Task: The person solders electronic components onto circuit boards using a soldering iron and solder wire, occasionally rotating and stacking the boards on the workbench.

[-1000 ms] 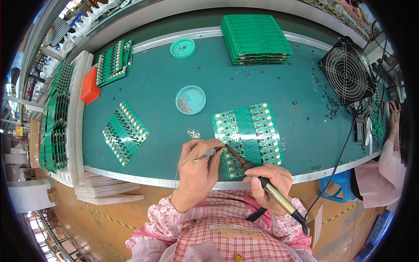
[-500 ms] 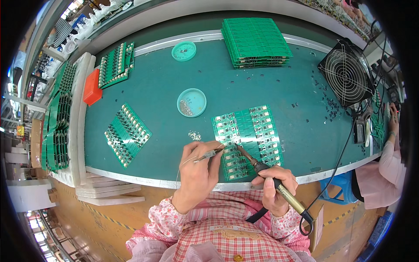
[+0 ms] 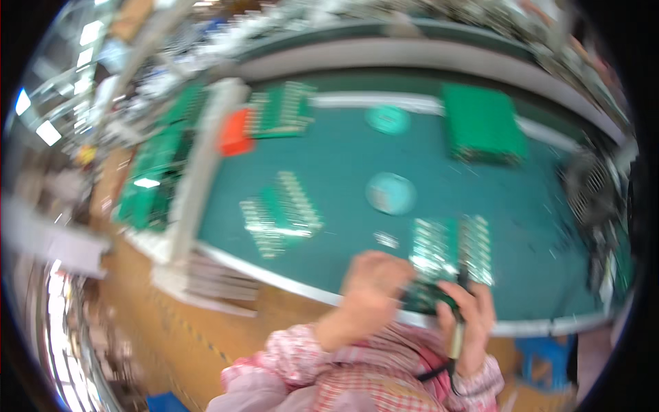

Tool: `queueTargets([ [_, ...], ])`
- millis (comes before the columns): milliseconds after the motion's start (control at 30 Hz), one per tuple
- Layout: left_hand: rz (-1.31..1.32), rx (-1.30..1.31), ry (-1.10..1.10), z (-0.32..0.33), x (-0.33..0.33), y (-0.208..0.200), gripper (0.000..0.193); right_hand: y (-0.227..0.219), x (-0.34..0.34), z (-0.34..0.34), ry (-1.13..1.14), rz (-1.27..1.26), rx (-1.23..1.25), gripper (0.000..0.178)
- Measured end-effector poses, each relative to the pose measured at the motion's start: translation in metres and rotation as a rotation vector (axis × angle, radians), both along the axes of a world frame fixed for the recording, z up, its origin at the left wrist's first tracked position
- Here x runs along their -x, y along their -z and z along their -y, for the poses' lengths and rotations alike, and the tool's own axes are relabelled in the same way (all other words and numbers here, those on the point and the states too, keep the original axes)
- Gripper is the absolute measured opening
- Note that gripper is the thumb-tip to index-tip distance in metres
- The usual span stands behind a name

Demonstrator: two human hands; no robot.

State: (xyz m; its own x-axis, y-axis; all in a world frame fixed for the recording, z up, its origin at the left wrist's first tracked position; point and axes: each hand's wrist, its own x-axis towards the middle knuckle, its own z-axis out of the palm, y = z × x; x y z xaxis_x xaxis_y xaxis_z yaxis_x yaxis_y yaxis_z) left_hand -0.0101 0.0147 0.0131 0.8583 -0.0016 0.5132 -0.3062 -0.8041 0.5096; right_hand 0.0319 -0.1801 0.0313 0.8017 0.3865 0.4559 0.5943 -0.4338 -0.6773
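Observation:
The whole view is smeared by motion. A green circuit board panel [image 3: 445,244] with rows of small parts lies near the bench's front edge. My right hand [image 3: 475,316] is closed round the handle of a soldering iron [image 3: 456,338], over the panel's near edge; where its tip touches is too blurred to tell. Beside the panel's near left corner is my left hand [image 3: 371,288], fingers bent together. It pinched a thin solder wire half a second ago; the blur hides the wire now. Small pale parts [image 3: 386,239] lie loose just beyond that hand.
Farther back stand two turquoise dishes, a nearer dish [image 3: 391,193] and a farther dish [image 3: 388,119]. A board stack [image 3: 484,123], a black fan [image 3: 589,189], another panel [image 3: 281,216], an orange box [image 3: 235,132] and racked boards [image 3: 154,185] surround them. A blue stool [image 3: 542,360] stands below right.
My view has swung left, so the bench sits farther right and lower in it. The soldering iron looks more upright, and both hands seem closer to the panel's near edge.

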Motion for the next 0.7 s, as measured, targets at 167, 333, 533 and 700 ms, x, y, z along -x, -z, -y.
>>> queueTargets([
  [167, 0.033, -0.17, 0.183, 0.012, 0.005, -0.009, 0.024, 0.025, -0.003, 0.012, -0.088, 0.021, 0.084, 0.017],
  [333, -0.041, -0.268, 0.252, 0.005, 0.013, -0.018, 0.023, 0.036, -0.014, 0.027, -0.217, -0.059, 0.093, 0.009],
  [533, -0.044, -0.289, 0.326, -0.005, 0.016, -0.014, 0.023, 0.023, -0.023, 0.034, -0.322, -0.062, 0.039, 0.017],
  [700, -0.142, -0.144, 0.353, -0.006, 0.02, -0.012, 0.026, 0.023, -0.012, 0.029, -0.231, 0.01, -0.03, 0.014],
])
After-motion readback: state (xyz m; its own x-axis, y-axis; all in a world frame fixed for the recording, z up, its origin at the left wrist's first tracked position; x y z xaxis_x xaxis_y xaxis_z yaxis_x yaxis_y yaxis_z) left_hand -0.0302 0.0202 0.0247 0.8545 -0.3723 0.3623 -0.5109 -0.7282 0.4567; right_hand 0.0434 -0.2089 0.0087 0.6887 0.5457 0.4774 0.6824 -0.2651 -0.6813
